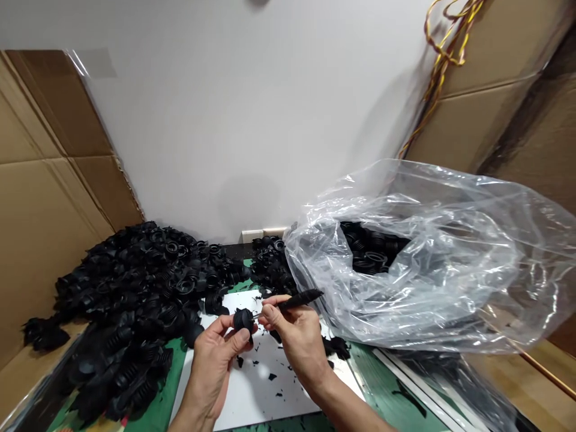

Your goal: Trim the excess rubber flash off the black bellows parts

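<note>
Between the thumb and fingers of my left hand [213, 351] is a black ribbed rubber bellows [243, 320], raised above a white board [256, 390]. My right hand [294, 336] grips a slim tool with a black handle [302, 298], held like a pen. Its thin metal end reaches the right side of the bellows; the exact shape of the tip is too small to tell. Small black scraps [272, 377] lie scattered over the board beneath both hands.
Left of the board a large heap of black rubber parts [148, 276] leans toward a cardboard wall [49, 180]. On the right, a clear plastic bag [441, 294] holds more ribbed black parts [371, 252]. Twisted yellow-brown wires [438, 78] hang at upper right. A green mat [382, 384] lies underneath.
</note>
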Demonstrator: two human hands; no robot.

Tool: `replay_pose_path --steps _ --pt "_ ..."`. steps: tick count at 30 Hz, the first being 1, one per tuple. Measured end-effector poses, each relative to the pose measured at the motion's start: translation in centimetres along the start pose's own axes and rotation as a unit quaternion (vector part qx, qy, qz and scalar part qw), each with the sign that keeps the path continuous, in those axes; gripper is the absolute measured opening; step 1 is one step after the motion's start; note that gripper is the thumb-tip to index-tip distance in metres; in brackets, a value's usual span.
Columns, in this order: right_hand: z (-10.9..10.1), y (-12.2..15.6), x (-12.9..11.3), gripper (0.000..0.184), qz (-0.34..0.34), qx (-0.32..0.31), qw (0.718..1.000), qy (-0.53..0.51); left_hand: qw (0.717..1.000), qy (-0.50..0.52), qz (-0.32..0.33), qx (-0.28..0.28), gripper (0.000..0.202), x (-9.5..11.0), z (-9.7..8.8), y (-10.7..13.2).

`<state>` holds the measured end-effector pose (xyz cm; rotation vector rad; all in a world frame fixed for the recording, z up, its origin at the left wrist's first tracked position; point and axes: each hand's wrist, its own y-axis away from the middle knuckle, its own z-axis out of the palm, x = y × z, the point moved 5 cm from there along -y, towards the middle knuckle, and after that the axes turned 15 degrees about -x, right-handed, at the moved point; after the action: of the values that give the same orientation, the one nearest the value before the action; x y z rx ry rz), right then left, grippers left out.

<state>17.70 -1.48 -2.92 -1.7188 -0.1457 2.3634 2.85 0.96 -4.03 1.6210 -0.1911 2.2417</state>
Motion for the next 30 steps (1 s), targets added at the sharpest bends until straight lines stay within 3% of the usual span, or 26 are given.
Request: replay_pose_path --steps 4,7,11,14,17,22,25,30 --pt "0.4 0.4 -0.2 0.027 -0.007 -0.007 0.999 0.031 1.000 -0.014 -0.017 -0.005 0.037 -0.2 0.3 0.0" --pt "1.0 0.7 -1.1 0.020 -0.051 -0.024 0.991 0.122 0.999 -0.030 -0.013 0.027 0.035 -0.3 0.3 0.2" --pt "0.3 0.4 -2.5 0.024 -0.178 -0.031 0.929 0.323 0.997 -0.002 0.051 0.058 0.035 0.7 0.3 0.7" --pt "-2.0 -0.7 -2.2 0.025 -0.161 0.025 0.906 0.390 0.994 0.074 0.045 0.073 0.040 1.1 0.1 0.9" --pt "-3.0 -1.4 -1.8 0.017 -0.137 0.039 0.933 0.331 0.994 0.085 0.014 0.067 0.039 0.9 -0.1 0.8" --pt "-1.1 -1.2 -1.3 0.023 -0.089 -0.047 0.984 0.150 0.997 0.053 0.007 0.046 0.036 -0.2 -0.5 0.4" --pt "-0.6 -0.7 -1.4 0.025 -0.083 -0.054 0.992 0.081 0.998 0.031 0.009 0.047 0.033 -0.5 -0.7 0.3" --pt "-0.8 -0.3 -1.6 0.029 -0.060 -0.058 0.990 0.117 0.994 0.080 -0.007 0.074 0.029 -0.4 -0.5 0.2"
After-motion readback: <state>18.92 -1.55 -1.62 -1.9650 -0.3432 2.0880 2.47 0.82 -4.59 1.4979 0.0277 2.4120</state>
